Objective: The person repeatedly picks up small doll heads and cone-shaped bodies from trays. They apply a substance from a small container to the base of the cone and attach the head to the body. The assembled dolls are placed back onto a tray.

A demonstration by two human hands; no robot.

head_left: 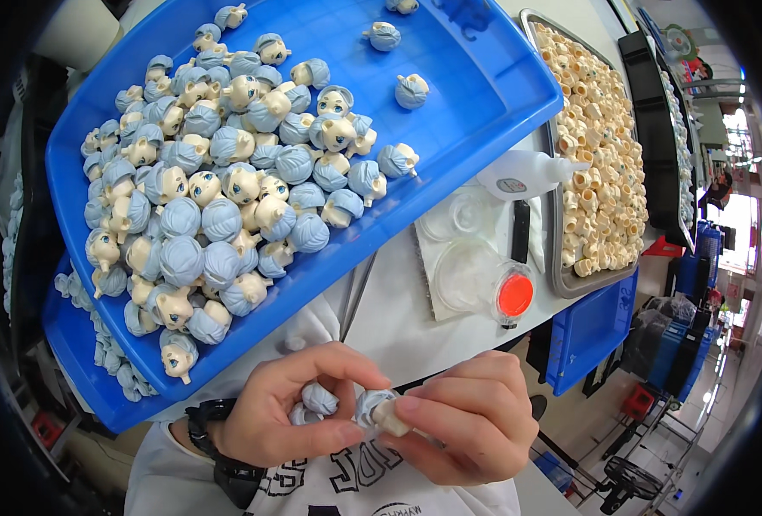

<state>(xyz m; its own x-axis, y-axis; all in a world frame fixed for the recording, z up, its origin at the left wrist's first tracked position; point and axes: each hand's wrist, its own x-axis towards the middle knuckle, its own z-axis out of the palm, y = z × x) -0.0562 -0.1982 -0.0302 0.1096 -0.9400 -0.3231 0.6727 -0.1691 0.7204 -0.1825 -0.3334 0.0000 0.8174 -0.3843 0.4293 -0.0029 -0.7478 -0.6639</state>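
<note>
While grasping blue hair piece (369,402) in left hand (282,414), cream piece (389,418) in right hand (474,414), apparently mating both; next, likely align and press firmly

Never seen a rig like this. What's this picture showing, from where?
No machine here: the left hand and right hand belong to the person wearing the camera. The single picture comes from their head, looking down through a wide fisheye lens, so straight edges bend. On or around the white table are a blue tray of blue-haired doll heads, a metal tray of cream pieces and a plastic bottle. The left hand cups small blue pieces; both hands hold one blue-and-cream piece between them.
</note>
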